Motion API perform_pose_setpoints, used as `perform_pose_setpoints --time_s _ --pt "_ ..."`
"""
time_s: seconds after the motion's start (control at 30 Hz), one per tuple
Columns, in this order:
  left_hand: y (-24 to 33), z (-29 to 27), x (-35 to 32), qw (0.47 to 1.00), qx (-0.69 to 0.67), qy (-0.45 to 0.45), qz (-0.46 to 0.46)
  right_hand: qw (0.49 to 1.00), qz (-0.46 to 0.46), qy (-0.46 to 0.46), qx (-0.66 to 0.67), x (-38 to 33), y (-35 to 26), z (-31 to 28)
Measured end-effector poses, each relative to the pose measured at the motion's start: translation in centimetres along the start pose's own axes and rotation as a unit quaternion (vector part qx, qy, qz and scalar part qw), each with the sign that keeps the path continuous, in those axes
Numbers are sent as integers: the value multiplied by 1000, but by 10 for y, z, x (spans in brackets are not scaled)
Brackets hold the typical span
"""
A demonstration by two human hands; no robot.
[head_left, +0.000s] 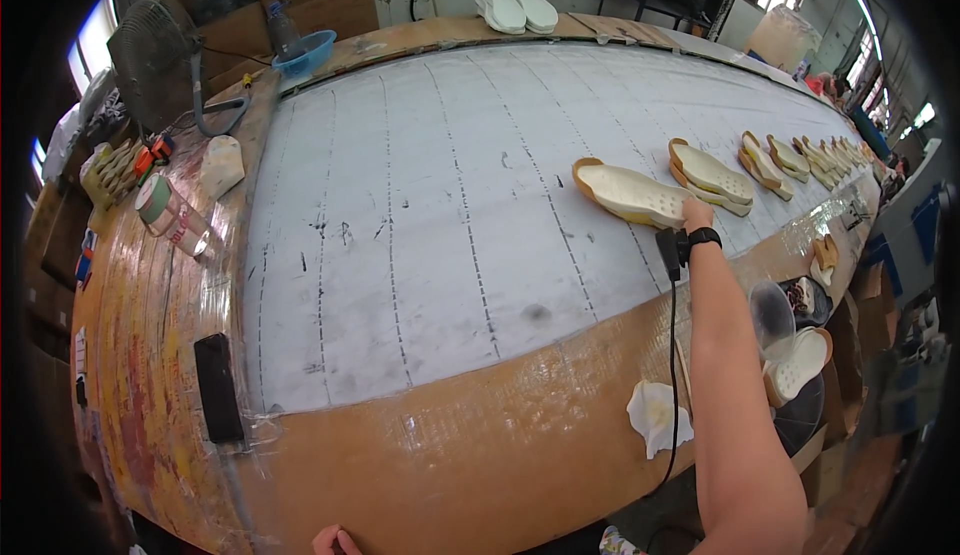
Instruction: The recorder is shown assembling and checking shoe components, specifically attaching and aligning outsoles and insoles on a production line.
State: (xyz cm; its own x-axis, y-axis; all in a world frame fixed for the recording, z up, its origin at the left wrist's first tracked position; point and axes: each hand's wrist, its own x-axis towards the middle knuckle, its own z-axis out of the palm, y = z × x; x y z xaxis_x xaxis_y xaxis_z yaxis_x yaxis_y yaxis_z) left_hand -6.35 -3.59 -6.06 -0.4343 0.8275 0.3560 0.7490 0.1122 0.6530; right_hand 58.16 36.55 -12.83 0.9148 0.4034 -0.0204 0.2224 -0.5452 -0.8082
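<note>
The cream perforated sole (630, 193) lies on the grey belt (420, 215), and your right hand (696, 214) touches its near end; whether it grips, you cannot tell. More soles (712, 175) line the belt beyond it. Your left hand (335, 540) rests slack at the table's near edge, close to a black phone (218, 387).

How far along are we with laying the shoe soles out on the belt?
Done: a row of cream soles already lies along the far right of the grey belt. In hand: the right hand rests on the nearest perforated sole, setting it at the row's near end. Left: at least one more sole waits in the bin off the right edge. The left hand sits idle at the table's near edge.
</note>
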Motion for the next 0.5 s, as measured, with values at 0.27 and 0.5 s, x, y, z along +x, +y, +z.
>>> perform_pose_setpoints --time_s 0.27,0.5 --pt "-5 -4 -7 999 -11 -19 28 971 -22 -230 64 -104 -51 -50" --pt "-7 0 -8 990 -123 -53 -50 915 59 -378 125 -170 -65 -43"
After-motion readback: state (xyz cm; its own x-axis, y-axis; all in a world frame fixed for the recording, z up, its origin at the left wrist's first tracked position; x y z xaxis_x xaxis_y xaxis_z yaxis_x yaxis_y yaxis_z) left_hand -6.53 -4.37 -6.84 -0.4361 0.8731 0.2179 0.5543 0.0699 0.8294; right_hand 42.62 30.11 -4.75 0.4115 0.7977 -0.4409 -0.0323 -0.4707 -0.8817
